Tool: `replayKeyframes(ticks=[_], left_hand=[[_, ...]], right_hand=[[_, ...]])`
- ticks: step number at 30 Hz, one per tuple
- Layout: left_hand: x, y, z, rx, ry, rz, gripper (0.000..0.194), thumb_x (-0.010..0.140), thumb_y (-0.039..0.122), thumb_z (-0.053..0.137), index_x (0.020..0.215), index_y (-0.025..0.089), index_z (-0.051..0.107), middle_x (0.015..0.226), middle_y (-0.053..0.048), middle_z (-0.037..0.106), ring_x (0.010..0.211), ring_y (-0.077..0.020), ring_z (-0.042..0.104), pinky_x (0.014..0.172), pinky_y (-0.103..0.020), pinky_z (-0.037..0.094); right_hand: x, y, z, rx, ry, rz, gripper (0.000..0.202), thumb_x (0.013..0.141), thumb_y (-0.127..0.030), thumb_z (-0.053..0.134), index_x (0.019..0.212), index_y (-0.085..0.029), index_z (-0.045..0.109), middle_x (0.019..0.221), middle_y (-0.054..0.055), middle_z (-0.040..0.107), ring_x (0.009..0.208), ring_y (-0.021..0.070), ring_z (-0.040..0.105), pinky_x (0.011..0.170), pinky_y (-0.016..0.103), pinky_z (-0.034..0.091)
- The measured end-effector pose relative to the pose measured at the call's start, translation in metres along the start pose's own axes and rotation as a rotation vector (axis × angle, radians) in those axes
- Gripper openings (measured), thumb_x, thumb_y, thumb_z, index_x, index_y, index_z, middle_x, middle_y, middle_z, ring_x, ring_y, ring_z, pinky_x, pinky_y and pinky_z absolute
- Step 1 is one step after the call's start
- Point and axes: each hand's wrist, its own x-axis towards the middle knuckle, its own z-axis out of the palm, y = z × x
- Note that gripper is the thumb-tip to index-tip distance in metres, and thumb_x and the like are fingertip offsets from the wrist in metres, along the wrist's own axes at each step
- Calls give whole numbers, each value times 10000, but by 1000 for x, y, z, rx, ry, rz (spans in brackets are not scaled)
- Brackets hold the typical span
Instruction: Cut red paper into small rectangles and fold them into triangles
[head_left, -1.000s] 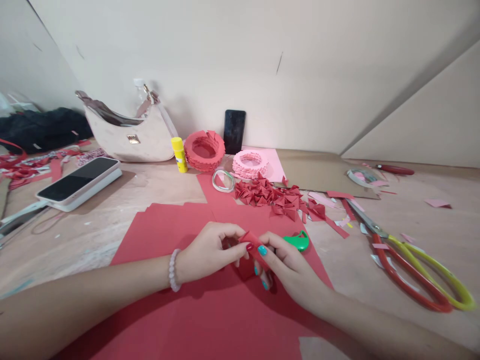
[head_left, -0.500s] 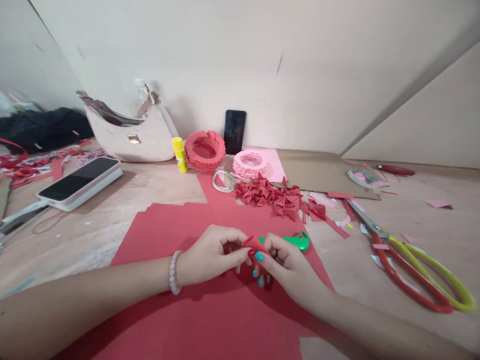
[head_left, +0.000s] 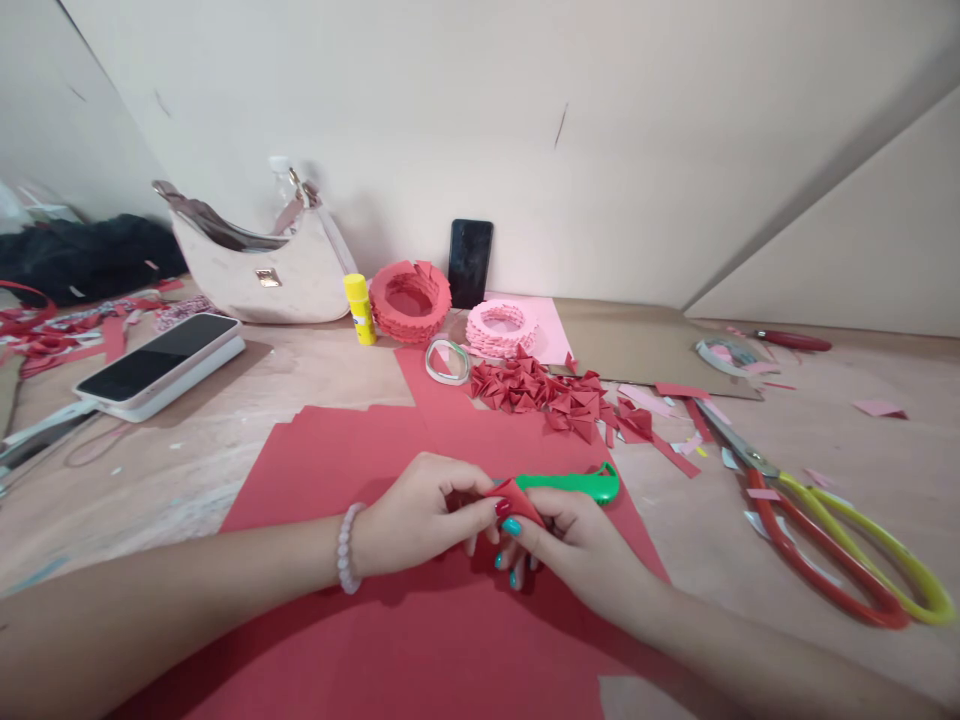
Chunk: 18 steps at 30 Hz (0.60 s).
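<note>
A small piece of folded red paper (head_left: 515,494) is pinched between my two hands above large red paper sheets (head_left: 337,630). My left hand (head_left: 431,510), with a beaded bracelet on its wrist, grips the paper's left side between thumb and fingers. My right hand (head_left: 574,535) holds its right side, thumb pressed near the left thumb, other fingers curled underneath. Just behind the hands lies a green-handled cutter (head_left: 592,485), its left end hidden by the folded paper and fingers. Beyond it is a pile of small folded red paper triangles (head_left: 525,385).
Large scissors (head_left: 832,540) lie open-handled at right among paper scraps. Behind stand a red paper ring (head_left: 411,302), a pink paper ring (head_left: 501,330), a yellow glue stick (head_left: 360,310) and an upright phone (head_left: 470,264). A white handbag (head_left: 262,270) and another phone (head_left: 161,365) are left.
My right hand has moved slightly down, its fingers shifting on the folded paper and uncovering more of the green handle. The left hand stays almost where it was.
</note>
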Motion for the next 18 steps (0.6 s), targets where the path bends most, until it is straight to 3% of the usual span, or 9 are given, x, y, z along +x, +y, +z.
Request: replayKeyframes(ticks=[18], left_hand=[[-2,1,0,-17,-51,41,227,817,174,443,702,80,616,529,-14,588,450,-69,541,447,-123,415]], right_hand=[[1,4,-1,21,39,8,238,779,-357,528,680,-140,521,566,-4,586,468,105,582,443,210,468]])
